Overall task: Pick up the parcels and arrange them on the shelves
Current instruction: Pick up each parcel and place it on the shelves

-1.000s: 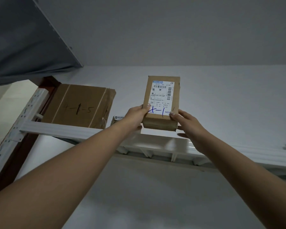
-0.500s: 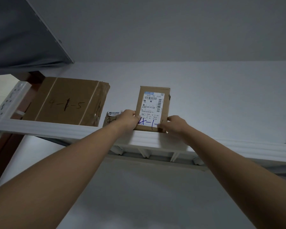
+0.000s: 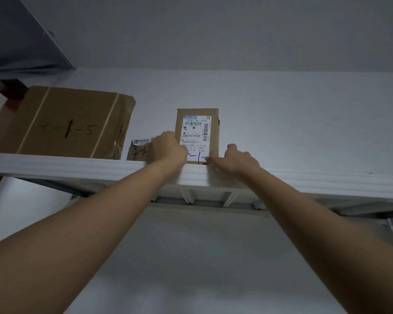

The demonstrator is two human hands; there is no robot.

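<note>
A big brown box (image 3: 70, 123) sits on the far left of the white shelf (image 3: 55, 165). It has tape stripes on it and "4-1-5" written on the front. Just to its right is a little brown parcel (image 3: 137, 151) with a white sticker and a "4" on it. It is low and partly hidden behind the left hand (image 3: 167, 148).

The left hand reaches up over the near edge of the shelf. It holds the left side of the tall parcel (image 3: 199, 123), down low, with the thumb on the front. The fingers behind it cannot be seen.

The tall parcel stands upright on the shelf, near the middle, close to the wall (image 3: 304, 109). It has a white label with bar codes, and blue marks are written along the bottom.

The right hand (image 3: 234, 159) is at the low right corner of the tall parcel. Its thumb tip touches the front of the box. The other fingers are loose, and one sticks up just beside the box, not touching it.

The shelf to the right of the hands runs on to the right edge.
</note>
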